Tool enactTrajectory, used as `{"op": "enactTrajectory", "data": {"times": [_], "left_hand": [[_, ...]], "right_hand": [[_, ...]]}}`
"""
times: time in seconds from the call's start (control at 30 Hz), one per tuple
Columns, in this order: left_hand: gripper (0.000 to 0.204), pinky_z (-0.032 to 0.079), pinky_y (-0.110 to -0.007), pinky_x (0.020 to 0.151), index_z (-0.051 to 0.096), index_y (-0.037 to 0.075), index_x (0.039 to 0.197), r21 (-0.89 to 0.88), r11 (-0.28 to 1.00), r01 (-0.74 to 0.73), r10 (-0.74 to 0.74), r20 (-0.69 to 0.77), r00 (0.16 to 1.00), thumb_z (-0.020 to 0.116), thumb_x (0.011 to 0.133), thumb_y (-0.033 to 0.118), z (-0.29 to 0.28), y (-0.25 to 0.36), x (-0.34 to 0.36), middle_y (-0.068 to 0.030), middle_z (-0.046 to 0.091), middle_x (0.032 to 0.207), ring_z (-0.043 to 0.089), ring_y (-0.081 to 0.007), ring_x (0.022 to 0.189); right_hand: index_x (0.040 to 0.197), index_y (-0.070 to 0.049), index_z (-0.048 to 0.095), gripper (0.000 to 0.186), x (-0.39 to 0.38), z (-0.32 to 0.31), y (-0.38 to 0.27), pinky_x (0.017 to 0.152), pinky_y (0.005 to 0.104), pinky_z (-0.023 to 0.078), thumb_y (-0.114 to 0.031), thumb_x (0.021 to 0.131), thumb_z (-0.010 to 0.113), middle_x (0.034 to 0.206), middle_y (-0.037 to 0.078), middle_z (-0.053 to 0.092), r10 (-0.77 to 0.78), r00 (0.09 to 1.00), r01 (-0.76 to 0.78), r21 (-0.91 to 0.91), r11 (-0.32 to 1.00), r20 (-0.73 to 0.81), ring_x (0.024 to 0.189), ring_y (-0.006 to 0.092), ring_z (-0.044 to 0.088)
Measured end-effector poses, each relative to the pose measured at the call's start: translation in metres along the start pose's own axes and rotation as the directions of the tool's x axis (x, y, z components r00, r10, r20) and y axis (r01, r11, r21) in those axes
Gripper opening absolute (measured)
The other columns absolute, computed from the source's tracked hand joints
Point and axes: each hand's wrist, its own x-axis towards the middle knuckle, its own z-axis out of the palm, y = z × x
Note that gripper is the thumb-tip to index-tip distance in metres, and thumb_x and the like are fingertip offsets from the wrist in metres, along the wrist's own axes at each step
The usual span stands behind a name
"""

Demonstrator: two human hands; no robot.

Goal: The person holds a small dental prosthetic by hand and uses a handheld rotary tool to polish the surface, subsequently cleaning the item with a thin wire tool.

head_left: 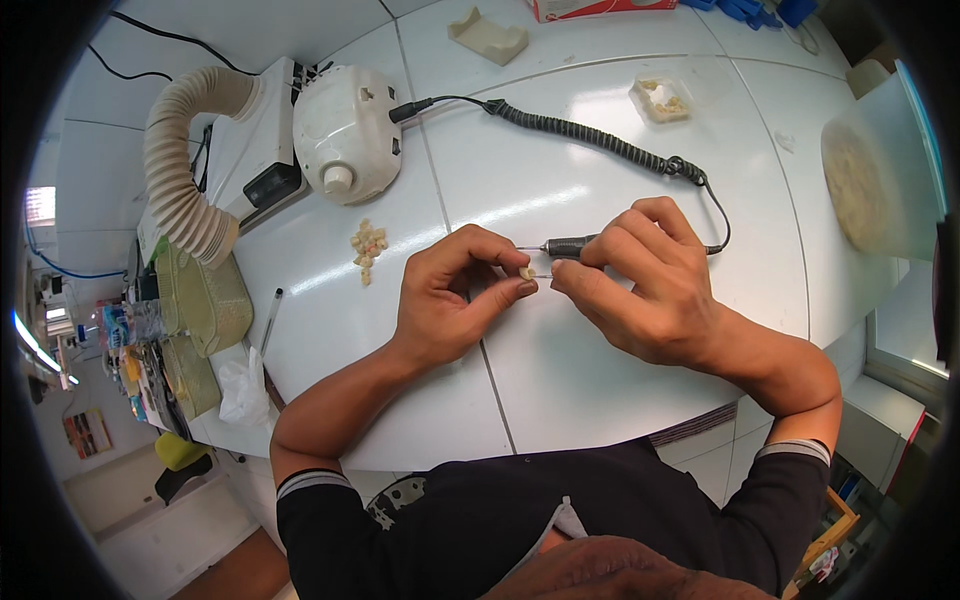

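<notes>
My left hand pinches a small cream-coloured piece, like a dental crown, between thumb and fingertips. My right hand is closed, its thumb and forefinger gripping a thin metal pin whose left end meets the piece. Just beyond these fingertips is a dark rotary handpiece, its slim metal tip pointing left. The right hand partly covers the handpiece, and I cannot tell whether the other fingers touch it. A coiled black cord runs from it to a white control unit.
Several small cream and pinkish pieces lie left of my hands, near a pen. A ribbed suction hose arches at the far left. Farther back are a small clear tray and a beige block; a large translucent tub stands right.
</notes>
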Motion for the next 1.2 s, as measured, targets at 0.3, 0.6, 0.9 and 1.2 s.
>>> {"op": "enactTrajectory", "data": {"times": [0.3,0.6,0.9,1.2], "left_hand": [[0.020,0.059,-0.025,0.082,0.075,0.000,0.113,-0.025,1.000,-0.013,0.014,0.027,1.000,0.084,0.096,-0.006,-0.0024,-0.0024,0.0002,-0.0073,0.077,0.110,0.073,-0.0099,0.098],[0.019,0.063,-0.028,0.087,0.068,0.000,0.098,0.002,0.999,-0.037,0.037,0.068,0.997,0.080,0.094,-0.014,-0.0035,-0.0001,-0.0023,-0.0153,0.077,0.112,0.076,-0.0152,0.100],[0.020,0.065,-0.031,0.091,0.067,0.000,0.097,-0.030,0.997,-0.067,0.070,0.089,0.994,0.079,0.094,-0.016,-0.0048,-0.0028,-0.0011,-0.0168,0.076,0.113,0.076,-0.0179,0.104],[0.018,0.065,-0.032,0.095,0.071,-0.003,0.111,-0.063,0.998,-0.008,0.012,0.066,0.998,0.076,0.097,-0.014,-0.0042,-0.0001,-0.0029,-0.0161,0.078,0.116,0.078,-0.0200,0.108]], "right_hand": [[0.095,-0.005,0.075,0.013,-0.0019,0.0050,-0.0003,0.084,0.0403,0.050,-0.009,0.083,0.075,0.084,0.002,0.060,0.004,1.000,-0.005,0.031,1.000,0.021,0.079,0.0189,0.060],[0.091,-0.005,0.072,0.013,-0.0060,0.0079,0.0008,0.082,0.0396,0.049,-0.010,0.079,0.075,0.086,0.003,0.059,0.000,1.000,0.003,0.097,0.995,-0.028,0.078,0.0200,0.059],[0.090,-0.005,0.073,0.013,-0.0061,0.0070,0.0019,0.081,0.0389,0.048,-0.009,0.078,0.076,0.084,0.002,0.058,-0.001,0.998,0.007,0.091,0.996,-0.066,0.075,0.0186,0.058],[0.093,-0.005,0.080,0.018,-0.0045,0.0074,0.0017,0.076,0.0389,0.047,-0.003,0.075,0.084,0.081,0.001,0.061,0.011,0.999,-0.005,0.113,0.994,-0.052,0.071,0.0177,0.057]]}}
